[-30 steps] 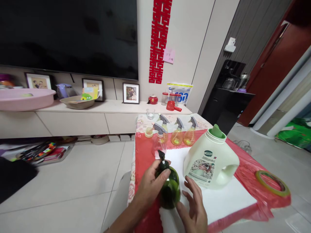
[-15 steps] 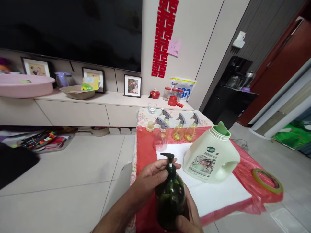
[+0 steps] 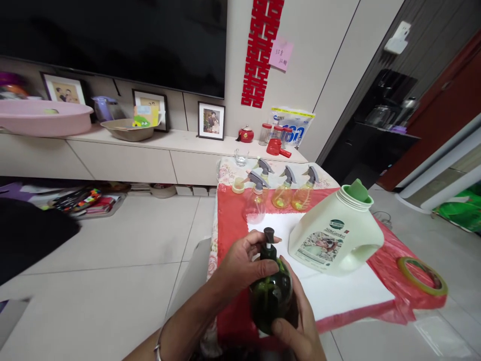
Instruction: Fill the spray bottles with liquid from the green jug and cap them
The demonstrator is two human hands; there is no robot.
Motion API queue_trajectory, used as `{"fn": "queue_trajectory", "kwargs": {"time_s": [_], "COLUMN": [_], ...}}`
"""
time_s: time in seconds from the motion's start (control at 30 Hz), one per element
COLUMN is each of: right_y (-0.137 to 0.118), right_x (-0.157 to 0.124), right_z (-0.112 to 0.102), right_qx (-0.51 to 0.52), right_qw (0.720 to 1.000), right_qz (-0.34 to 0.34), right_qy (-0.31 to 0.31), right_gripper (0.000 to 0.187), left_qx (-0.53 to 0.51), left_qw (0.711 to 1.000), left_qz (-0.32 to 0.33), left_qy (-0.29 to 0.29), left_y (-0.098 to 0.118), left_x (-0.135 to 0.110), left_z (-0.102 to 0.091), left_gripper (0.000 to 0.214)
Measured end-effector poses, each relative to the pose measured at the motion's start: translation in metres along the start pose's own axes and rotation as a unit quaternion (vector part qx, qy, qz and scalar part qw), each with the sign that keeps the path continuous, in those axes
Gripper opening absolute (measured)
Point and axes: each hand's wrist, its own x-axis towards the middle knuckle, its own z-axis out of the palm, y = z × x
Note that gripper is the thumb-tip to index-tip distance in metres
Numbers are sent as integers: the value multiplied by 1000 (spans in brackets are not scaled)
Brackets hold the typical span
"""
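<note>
A dark green pump bottle (image 3: 269,296) is between my hands near the table's front edge, its black pump head upright. My left hand (image 3: 250,258) curls round the neck and collar, thumb across the bottle's shoulder. Low on the right side, my right hand (image 3: 302,321) grips the body with the thumb in front. Right of the bottle stands a pale green detergent jug (image 3: 323,240), a green spout showing in its uncapped mouth. Behind are several spray bottles with grey trigger heads, including a clear pink one (image 3: 256,205) and a yellow one (image 3: 281,195).
Under the jug lies a white sheet (image 3: 353,296) on a red plastic cover (image 3: 229,220). A roll of tape (image 3: 423,276) rests at the right edge. Farther back are a pale cap (image 3: 238,185), a glass cup (image 3: 241,157) and a red scoop (image 3: 276,147).
The pump head has turned, its nozzle no longer pointing left. My left hand has shifted round the neck, thumb now farther across. The whole view has shifted slightly.
</note>
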Motion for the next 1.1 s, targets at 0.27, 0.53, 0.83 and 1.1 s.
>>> {"fn": "queue_trajectory", "kwargs": {"time_s": [0.27,0.53,0.83,1.1], "right_y": [0,-4,-1,-4], "right_x": [5,0,4,2], "right_z": [-11,-15,-23,-22], "right_qx": [-40,-58,-45,-55], "right_qw": [999,998,999,998], "right_qz": [-21,8,-15,10], "right_qy": [6,9,18,13], "right_gripper": [94,96,91,99], "left_qx": [13,-5,19,-6], "left_qw": [998,999,996,999], "left_qz": [-27,42,10,19], "left_qy": [-47,-3,-90,-41], "left_y": [10,4,8,13], "left_x": [-1,4,6,6], "left_z": [-3,-1,0,1], "left_gripper": [47,32,37,39]}}
